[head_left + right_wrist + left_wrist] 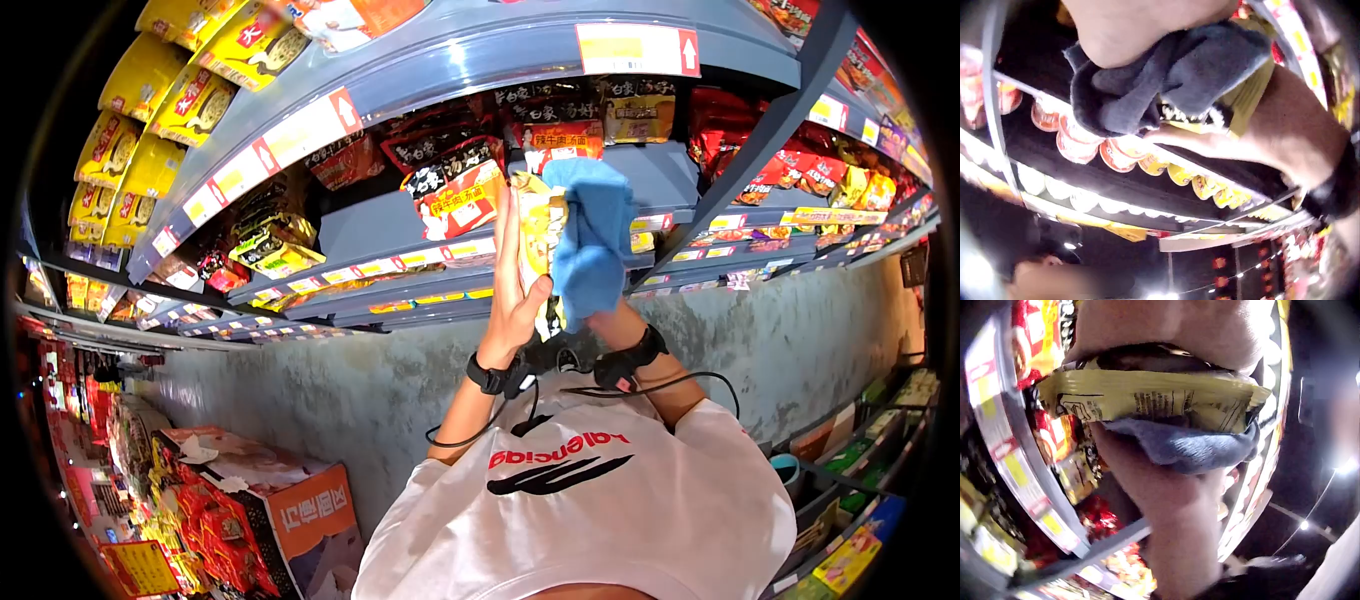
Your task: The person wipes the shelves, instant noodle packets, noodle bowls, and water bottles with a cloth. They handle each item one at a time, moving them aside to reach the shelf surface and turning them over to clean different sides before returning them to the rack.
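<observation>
My left hand (514, 300) holds a yellow instant noodle packet (543, 232) upright in front of the shelf, fingers long along its side and thumb over its near edge. Against the packet's other side lies a blue cloth (597, 235), gripped by my right hand (1147, 31). Most of the right hand is hidden behind the cloth in the head view. Seen from the left wrist, the packet's crimped edge (1154, 394) and the folded cloth (1197, 450) are sandwiched between both hands. The right wrist view shows the cloth bunched under the right palm.
Just beyond the hands, a grey shelf (375, 235) carries red and black noodle packets (455, 190). Yellow noodle cups (195, 105) stand at upper left. A shelf upright (775, 125) rises to the right. Behind at lower left sits a carton (310, 510) beside red packets.
</observation>
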The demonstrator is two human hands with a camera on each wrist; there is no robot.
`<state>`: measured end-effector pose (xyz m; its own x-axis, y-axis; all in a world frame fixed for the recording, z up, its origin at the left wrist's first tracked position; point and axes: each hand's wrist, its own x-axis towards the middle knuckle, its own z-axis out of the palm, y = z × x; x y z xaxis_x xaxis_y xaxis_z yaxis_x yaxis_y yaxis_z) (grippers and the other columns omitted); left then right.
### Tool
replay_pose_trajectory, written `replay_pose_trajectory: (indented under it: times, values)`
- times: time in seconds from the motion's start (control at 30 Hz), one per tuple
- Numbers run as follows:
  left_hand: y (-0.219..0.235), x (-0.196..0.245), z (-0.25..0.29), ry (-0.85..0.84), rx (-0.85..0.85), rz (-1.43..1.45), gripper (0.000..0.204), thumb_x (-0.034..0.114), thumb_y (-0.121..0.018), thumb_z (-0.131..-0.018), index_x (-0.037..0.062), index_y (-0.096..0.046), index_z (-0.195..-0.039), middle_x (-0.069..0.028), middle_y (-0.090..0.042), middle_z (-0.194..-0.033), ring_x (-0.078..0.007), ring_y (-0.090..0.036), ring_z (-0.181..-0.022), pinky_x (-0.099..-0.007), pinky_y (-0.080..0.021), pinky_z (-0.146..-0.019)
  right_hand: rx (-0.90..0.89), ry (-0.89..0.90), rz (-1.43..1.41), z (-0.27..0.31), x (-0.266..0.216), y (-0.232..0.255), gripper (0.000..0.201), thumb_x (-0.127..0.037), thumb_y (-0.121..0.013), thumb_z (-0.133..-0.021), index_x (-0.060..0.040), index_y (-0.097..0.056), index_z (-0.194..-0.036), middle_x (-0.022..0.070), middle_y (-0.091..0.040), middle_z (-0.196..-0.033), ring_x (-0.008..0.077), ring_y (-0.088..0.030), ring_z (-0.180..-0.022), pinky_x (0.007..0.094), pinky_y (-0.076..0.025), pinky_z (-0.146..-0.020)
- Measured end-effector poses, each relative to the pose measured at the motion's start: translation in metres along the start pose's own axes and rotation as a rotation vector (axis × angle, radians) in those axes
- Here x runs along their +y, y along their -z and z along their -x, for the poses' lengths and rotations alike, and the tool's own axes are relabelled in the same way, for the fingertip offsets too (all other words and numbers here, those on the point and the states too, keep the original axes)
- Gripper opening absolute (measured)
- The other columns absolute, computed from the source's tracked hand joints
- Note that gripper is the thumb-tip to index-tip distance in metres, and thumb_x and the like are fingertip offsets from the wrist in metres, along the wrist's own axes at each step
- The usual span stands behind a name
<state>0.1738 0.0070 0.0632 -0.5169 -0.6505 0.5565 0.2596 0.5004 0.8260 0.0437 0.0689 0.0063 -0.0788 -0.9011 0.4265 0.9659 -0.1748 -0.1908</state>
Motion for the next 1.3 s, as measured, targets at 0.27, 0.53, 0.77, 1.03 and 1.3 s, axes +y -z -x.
replay_pose_trajectory:
  times: [0.27,0.53,0.77,1.03,1.3]
  values:
    - [-0.010,0.009,0.007,0.283,0.133,0.555,0.117,0.047,-0.074,-0.080,0.0026,-0.006,-0.165,-0.0174,-0.030,-0.161,-0.0269,-0.039,-0.143,-0.0402,-0.034,-0.117,0.111,-0.042,0.071,0.012,0.000,-0.023,0.056,-0.040,-0.049,-0.108,-0.0072,-0.041,-0.153,0.0065,-0.058,-0.142,0.0213,-0.063,-0.120,0.0421,-0.056,-0.100]
    - [-0.039,0.026,-0.015,-0.343,-0.100,-0.274,0.088,0.030,-0.091,-0.055,0.0160,-0.059,-0.135,-0.0288,-0.036,-0.158,-0.0524,-0.040,-0.141,-0.0598,-0.033,-0.114,0.169,-0.038,0.125,0.014,-0.029,-0.023,0.057,-0.040,-0.049,-0.108,-0.0068,-0.041,-0.153,0.0069,-0.058,-0.141,0.0212,-0.064,-0.119,0.0420,-0.057,-0.099]
    - [-0.032,0.003,-0.082,-0.490,-0.147,-0.544,0.095,0.029,-0.090,-0.052,0.0176,-0.059,-0.142,-0.0291,-0.034,-0.159,-0.0504,-0.038,-0.142,-0.0603,-0.035,-0.114,0.340,-0.011,0.111,0.039,-0.050,-0.036,0.057,-0.040,-0.049,-0.108,-0.0064,-0.042,-0.153,0.0073,-0.059,-0.141,0.0211,-0.064,-0.119,0.0419,-0.057,-0.098]
    - [-0.094,-0.039,-0.165,-0.186,-0.583,-0.755,0.091,0.030,-0.089,-0.064,0.0329,-0.054,-0.148,-0.0169,-0.052,-0.147,-0.0425,-0.053,-0.127,-0.0585,-0.047,-0.099,0.527,0.036,1.083,0.145,-0.116,0.001,0.034,-0.027,-0.047,-0.110,-0.0054,-0.056,-0.135,0.0028,-0.060,-0.100,0.0102,-0.052,-0.079,0.0248,-0.041,-0.066]
    - [-0.157,-0.117,-0.214,-0.646,-0.622,-1.081,0.065,0.013,-0.077,-0.080,0.0274,-0.062,-0.142,-0.0040,-0.024,-0.171,-0.0300,-0.016,-0.158,-0.0573,-0.013,-0.126,0.649,0.222,0.547,0.147,-0.128,-0.005,0.032,-0.035,-0.048,-0.110,-0.0085,-0.060,-0.123,0.0034,-0.061,-0.095,0.0136,-0.055,-0.073,0.0276,-0.042,-0.057]
